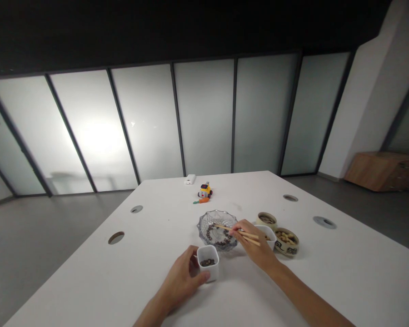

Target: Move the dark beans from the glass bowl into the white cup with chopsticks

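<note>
My left hand (183, 278) is wrapped round a small white square cup (208, 269) that stands on the white table (122, 272) and holds a few dark beans. My right hand (254, 245) grips a pair of wooden chopsticks (236, 232), whose tips reach into a clear glass bowl (216, 230) with dark beans in it. The glass bowl sits just behind the white cup.
To the right of my right hand stand a white cup (267, 234) and two round patterned bowls (286, 240), one holding pale nuts. A small toy (204, 192) and a white box (190, 179) lie farther back. Round cable holes (116, 237) dot the table.
</note>
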`<state>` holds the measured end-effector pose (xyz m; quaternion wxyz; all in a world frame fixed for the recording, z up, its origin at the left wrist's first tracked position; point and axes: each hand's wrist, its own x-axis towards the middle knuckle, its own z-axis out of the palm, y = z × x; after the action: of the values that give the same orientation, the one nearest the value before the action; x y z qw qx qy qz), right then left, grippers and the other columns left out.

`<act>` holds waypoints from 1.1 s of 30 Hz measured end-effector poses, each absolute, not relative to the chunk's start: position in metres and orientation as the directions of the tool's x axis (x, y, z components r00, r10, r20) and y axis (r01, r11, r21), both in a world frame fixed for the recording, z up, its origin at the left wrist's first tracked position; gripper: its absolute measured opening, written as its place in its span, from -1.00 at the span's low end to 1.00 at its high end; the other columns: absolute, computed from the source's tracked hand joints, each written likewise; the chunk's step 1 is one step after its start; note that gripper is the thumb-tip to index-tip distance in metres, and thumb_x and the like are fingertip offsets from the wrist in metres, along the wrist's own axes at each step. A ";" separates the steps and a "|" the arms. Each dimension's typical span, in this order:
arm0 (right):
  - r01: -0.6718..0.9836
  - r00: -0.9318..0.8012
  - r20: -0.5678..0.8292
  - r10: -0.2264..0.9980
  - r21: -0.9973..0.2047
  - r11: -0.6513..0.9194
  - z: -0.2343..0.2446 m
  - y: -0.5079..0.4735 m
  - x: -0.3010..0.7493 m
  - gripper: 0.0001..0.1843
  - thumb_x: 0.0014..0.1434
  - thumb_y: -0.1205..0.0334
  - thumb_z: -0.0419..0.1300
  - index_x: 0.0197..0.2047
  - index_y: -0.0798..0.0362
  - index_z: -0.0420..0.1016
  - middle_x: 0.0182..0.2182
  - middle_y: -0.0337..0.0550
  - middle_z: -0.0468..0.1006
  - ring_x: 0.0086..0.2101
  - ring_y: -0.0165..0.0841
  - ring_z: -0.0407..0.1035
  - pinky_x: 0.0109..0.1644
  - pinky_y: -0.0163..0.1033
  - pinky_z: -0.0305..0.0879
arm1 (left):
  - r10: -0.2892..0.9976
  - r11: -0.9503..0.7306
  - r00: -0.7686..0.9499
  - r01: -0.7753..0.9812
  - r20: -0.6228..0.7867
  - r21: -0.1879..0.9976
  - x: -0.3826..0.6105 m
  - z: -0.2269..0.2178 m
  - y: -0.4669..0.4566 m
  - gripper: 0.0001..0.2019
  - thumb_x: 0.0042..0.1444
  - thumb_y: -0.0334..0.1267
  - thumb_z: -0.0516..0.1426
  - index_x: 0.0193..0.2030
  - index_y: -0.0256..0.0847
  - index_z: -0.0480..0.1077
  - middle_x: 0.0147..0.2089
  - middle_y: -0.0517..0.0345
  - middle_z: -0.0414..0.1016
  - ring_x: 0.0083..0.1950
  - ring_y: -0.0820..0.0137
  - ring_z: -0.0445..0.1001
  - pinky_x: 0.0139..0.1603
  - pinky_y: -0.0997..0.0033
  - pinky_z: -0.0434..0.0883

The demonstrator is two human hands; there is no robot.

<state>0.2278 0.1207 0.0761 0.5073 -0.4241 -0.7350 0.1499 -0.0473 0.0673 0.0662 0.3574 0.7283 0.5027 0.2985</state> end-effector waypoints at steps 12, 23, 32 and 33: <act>0.384 -0.152 0.634 0.759 -0.669 0.636 0.070 0.122 0.224 -0.64 0.47 -0.09 0.17 -0.24 -0.06 0.61 -0.30 -0.13 0.61 -0.27 -0.19 0.53 -0.17 -0.15 0.49 | 0.943 -0.249 0.321 0.502 0.090 0.828 -0.047 0.065 0.069 -0.63 0.16 -0.05 0.28 0.02 -0.20 0.45 -0.16 0.12 0.56 -0.18 0.26 0.43 -0.15 0.38 0.33; 0.372 -0.131 0.650 0.749 -0.668 0.645 0.065 0.120 0.218 -0.66 0.47 -0.06 0.19 -0.24 -0.06 0.63 -0.26 -0.12 0.64 -0.24 -0.20 0.58 -0.12 -0.11 0.56 | 0.949 -0.230 0.305 0.519 0.072 0.823 -0.047 0.063 0.069 -0.64 0.08 -0.20 0.25 0.03 -0.18 0.45 -0.13 0.13 0.57 -0.15 0.26 0.42 -0.13 0.39 0.32; 0.424 -0.133 0.667 0.733 -0.631 0.650 0.067 0.117 0.217 -0.67 0.48 -0.02 0.16 -0.24 -0.06 0.62 -0.28 -0.13 0.64 -0.27 -0.21 0.57 -0.15 -0.13 0.52 | 0.949 -0.221 0.308 0.511 0.063 0.831 -0.046 0.070 0.067 -0.65 0.10 -0.13 0.26 0.01 -0.19 0.45 -0.16 0.14 0.54 -0.18 0.26 0.39 -0.15 0.39 0.29; 0.430 -0.134 0.668 0.732 -0.626 0.650 0.069 0.117 0.216 -0.67 0.49 -0.02 0.16 -0.24 -0.06 0.62 -0.29 -0.13 0.64 -0.27 -0.20 0.57 -0.15 -0.13 0.52 | 0.948 -0.222 0.311 0.510 0.063 0.831 -0.046 0.070 0.067 -0.65 0.10 -0.13 0.26 0.02 -0.19 0.45 -0.16 0.15 0.54 -0.18 0.27 0.39 -0.15 0.39 0.29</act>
<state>0.2160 0.1165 0.0686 0.5277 -0.3930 -0.7393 0.1430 -0.0461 0.0666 0.0695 0.3661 0.7222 0.5048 0.2994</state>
